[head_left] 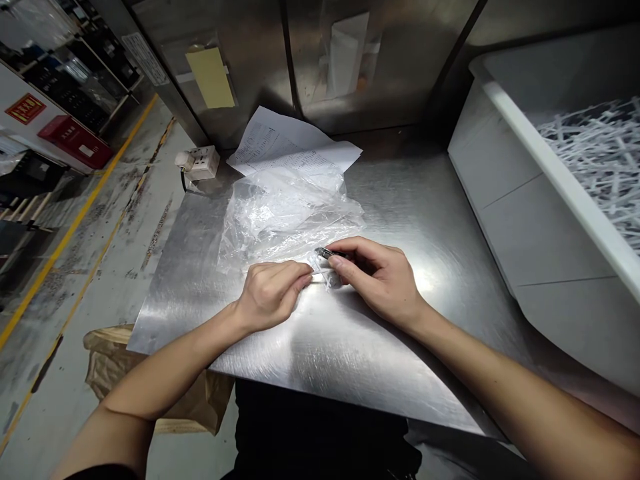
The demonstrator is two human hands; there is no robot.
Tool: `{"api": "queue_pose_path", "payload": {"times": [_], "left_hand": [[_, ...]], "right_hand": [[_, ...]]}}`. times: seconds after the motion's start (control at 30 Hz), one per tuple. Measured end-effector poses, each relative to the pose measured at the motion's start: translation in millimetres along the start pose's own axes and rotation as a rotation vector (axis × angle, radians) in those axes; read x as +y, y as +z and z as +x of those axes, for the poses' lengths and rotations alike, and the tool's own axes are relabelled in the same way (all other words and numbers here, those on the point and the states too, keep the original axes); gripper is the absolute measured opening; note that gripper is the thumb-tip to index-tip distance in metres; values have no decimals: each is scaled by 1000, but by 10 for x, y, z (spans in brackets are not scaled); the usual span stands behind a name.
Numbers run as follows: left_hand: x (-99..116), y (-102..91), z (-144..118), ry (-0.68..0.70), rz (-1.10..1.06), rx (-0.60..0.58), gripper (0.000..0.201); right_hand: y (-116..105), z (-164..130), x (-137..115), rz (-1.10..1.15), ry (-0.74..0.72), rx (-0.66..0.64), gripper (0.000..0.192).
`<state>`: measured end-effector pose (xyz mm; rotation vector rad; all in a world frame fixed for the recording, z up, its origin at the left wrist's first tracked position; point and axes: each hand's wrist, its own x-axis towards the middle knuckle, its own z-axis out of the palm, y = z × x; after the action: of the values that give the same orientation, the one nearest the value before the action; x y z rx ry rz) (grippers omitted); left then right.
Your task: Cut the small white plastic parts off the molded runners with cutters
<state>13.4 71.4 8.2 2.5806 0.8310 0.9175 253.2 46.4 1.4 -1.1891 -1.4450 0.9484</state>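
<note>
Head view: at the steel table's (350,347) middle, the left hand (270,293) pinches a small clear plastic piece (323,279), steadying it, while the right hand (383,277) grips a dark slim tool (327,253) against it, beside a crumpled plastic bag (285,213).

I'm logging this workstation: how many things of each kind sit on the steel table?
Clear plastic bag: 1
Printed paper sheet: 1
Power socket block: 1
White bin of white strips: 1
Small dark tool, in the right hand: 1
Total: 5

Clear bag (285,213) — dark, perhaps black, tool (327,253)
</note>
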Motion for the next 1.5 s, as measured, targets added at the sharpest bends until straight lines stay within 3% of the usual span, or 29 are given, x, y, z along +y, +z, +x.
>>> {"api": "queue_pose_path", "payload": {"times": [1.03, 1.27, 1.5], "left_hand": [[-15, 4, 6, 127, 117, 24, 14], [-19, 13, 9, 136, 119, 18, 15], [-29, 42, -10, 35, 70, -10, 11]], "right_hand": [[0, -10, 6, -34, -104, 0, 15], [32, -24, 18, 2, -18, 0, 17], [63, -15, 48, 82, 104, -1, 22]]}}
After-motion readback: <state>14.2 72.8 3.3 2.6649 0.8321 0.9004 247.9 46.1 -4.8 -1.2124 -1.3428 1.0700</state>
